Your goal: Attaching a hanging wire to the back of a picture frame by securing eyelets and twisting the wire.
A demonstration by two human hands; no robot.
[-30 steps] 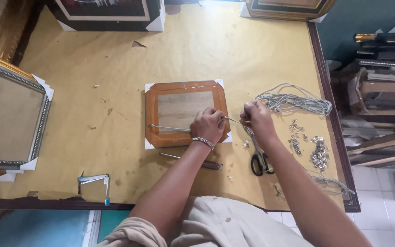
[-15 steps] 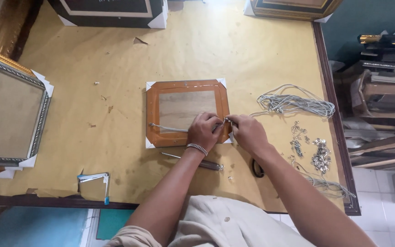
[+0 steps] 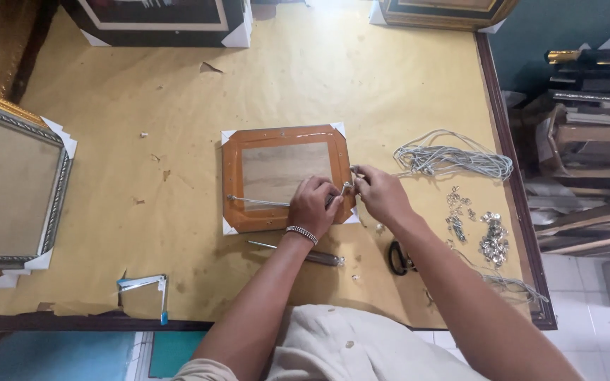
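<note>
A small orange-brown picture frame (image 3: pixel 284 139) lies face down in the middle of the table, with white protectors on its corners. A grey hanging cord (image 3: pixel 255 202) runs across its back from the left side. My left hand (image 3: pixel 313 206) rests on the frame's lower right part and pinches that cord near the right edge. My right hand (image 3: pixel 378 193) is right next to it at the frame's right edge, its fingertips closed on the cord's end by a small metal fitting.
A bundle of grey cord (image 3: pixel 453 161) and a pile of small metal hangers (image 3: pixel 493 238) lie to the right. Black scissors (image 3: pixel 398 257) and a screwdriver (image 3: pixel 298 252) sit near the front edge. Larger frames (image 3: pixel 8 183) stand at the left and back. A blue-tipped tool (image 3: pixel 144 283) lies front left.
My right hand has come in from the scissors and cord bundle to the frame's right edge, meeting my left hand there. The left hand has hardly shifted.
</note>
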